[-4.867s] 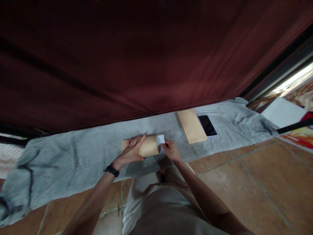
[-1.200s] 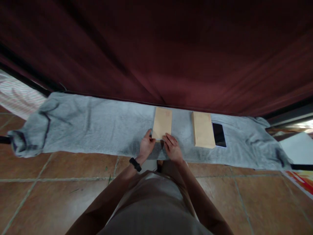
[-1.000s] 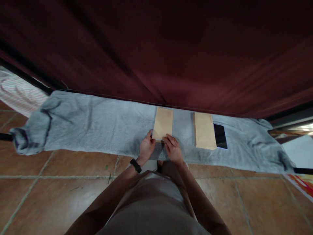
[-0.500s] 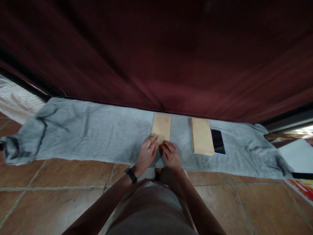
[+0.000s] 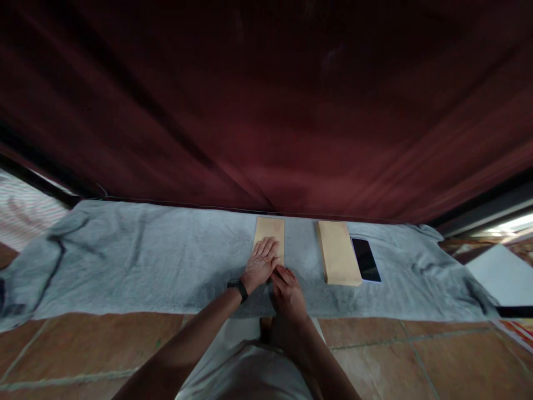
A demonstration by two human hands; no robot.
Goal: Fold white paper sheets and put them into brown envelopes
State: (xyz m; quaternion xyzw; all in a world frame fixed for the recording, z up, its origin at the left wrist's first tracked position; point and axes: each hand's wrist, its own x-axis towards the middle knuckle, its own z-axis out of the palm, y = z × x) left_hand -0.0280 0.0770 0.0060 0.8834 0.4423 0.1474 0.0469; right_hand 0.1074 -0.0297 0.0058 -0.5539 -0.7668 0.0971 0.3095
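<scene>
A tan paper envelope (image 5: pixel 270 226) lies flat on the grey cloth in front of me. My left hand (image 5: pixel 261 262), with a dark watch on its wrist, rests palm down on the envelope's lower half, fingers stretched out. At the lower right corner of the envelope, my right hand (image 5: pixel 288 291) has its fingers bent and drawn together at the edge. The fingertips and the envelope's bottom edge are partly hidden by both hands. To the right sits a thick stack of similar tan envelopes (image 5: pixel 339 253), which neither hand touches.
A dark-screened phone (image 5: pixel 366 260) lies right of the stack. The grey cloth (image 5: pixel 158 255) covers a long, narrow surface, backed by a dark red hanging fabric (image 5: pixel 266 139). A white flat panel (image 5: pixel 502 275) stands at the far right. Tiled floor (image 5: pixel 370 355) shows below.
My left hand has slid up onto the envelope and flattened, its fingers straightening. My right hand stays at the lower edge. The whole view has tilted, so the cloth appears lower.
</scene>
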